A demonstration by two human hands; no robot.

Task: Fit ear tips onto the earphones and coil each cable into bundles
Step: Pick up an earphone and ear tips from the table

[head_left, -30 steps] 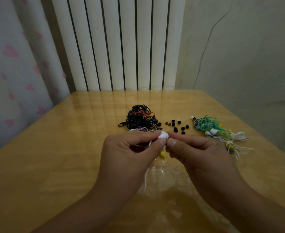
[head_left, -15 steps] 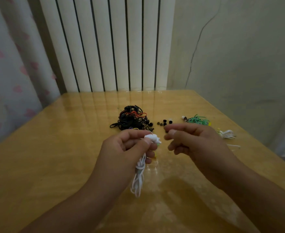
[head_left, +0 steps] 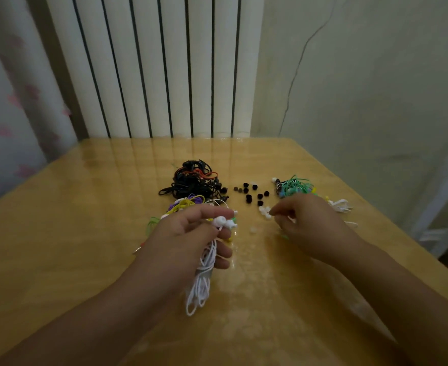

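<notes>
I see my left hand [head_left: 191,233] held above the glossy yellow-brown wooden tabletop [head_left: 59,247], its fingers [head_left: 219,213] curled round a bundled white earphone cable [head_left: 201,283] whose loops hang down below the palm, while the thumb and forefinger pinch the white earbuds [head_left: 224,221] at the top of the bundle. My right hand [head_left: 310,223] sits low over the tabletop to the right, its fingers bent with thumb and forefinger drawn together at a small cluster of white silicone ear tips [head_left: 264,211]; whether a tip is actually held between them I cannot tell. One more pale ear tip [head_left: 253,229] lies alone between my two hands. Just behind the white cluster a scatter of small black ear tips [head_left: 253,194] rests on the wood. Further left sits a tangled pile of black earphones with an orange strand [head_left: 194,180], and in front of it, partly hidden by my left hand, a heap of yellow and purple cables [head_left: 187,203]. Behind my right hand lie a bundle of green earphone cable [head_left: 295,186] and, at its right, a small white coiled earphone [head_left: 340,204]. A white ribbed radiator [head_left: 159,64] stands against the wall beyond the far edge.
</notes>
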